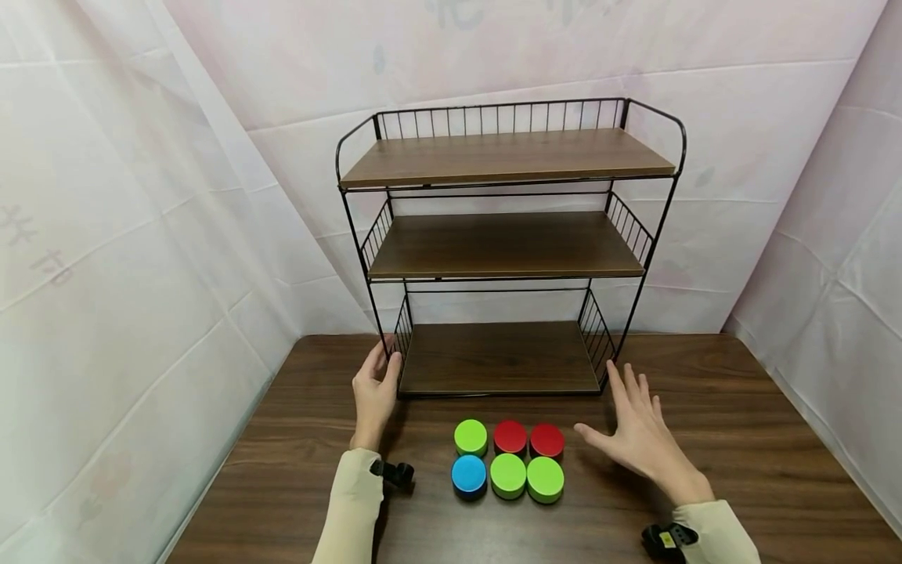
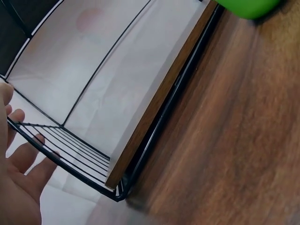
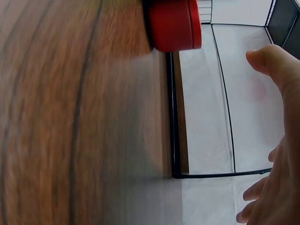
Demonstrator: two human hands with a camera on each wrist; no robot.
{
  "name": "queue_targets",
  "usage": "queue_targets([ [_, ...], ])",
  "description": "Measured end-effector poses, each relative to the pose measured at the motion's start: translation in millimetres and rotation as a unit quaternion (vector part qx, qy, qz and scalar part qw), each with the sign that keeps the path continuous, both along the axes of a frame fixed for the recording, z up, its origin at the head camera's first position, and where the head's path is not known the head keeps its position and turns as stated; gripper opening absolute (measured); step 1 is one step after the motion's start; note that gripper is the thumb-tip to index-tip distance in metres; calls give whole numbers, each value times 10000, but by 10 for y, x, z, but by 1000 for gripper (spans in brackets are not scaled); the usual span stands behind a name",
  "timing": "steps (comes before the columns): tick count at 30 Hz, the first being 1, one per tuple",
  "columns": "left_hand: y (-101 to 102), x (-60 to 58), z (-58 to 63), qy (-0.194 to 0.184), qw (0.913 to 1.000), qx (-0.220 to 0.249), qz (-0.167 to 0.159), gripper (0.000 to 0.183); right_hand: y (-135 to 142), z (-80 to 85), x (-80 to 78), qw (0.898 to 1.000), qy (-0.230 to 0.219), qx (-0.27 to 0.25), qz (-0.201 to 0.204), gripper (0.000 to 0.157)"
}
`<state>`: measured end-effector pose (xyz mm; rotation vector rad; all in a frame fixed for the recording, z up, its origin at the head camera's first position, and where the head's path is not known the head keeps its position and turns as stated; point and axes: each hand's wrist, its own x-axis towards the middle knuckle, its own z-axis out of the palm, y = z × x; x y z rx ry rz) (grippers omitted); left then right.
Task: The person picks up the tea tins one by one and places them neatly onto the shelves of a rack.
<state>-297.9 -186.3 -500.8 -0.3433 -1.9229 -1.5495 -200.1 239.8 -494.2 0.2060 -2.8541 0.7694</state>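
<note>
A three-tier shelf rack (image 1: pixel 503 247) with a black wire frame and brown boards stands upright on the table. My left hand (image 1: pixel 376 392) grips the lower left side of its frame; in the left wrist view the fingers (image 2: pixel 42 173) show through the side wires. My right hand (image 1: pixel 637 427) is spread beside the lower right corner, its index fingertip right at the frame. In the right wrist view, the thumb (image 3: pixel 269 61) extends away from the other fingers. Nothing is held in this hand.
In front of the rack sit short round cylinders in two rows: three green (image 1: pixel 508 475), two red (image 1: pixel 510 437) and one blue (image 1: pixel 468 475). The brown wooden table (image 1: pixel 282 470) meets pale cloth walls (image 1: pixel 141 235) at the back and sides.
</note>
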Motion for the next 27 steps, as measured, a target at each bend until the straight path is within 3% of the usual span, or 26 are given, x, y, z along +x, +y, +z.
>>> queue_targets([
  [5,89,161,199,49,9999,118,78,34,-16,4,-1,10000,-41,-65,50,119],
  [15,75,115,146,251,9984,490,96,27,-20,11,6,9999,-31,-107,98,119],
  [27,44,82,185,-293,9944,1018,0,23,-82,44,43,9994,-30,-197,299,120],
])
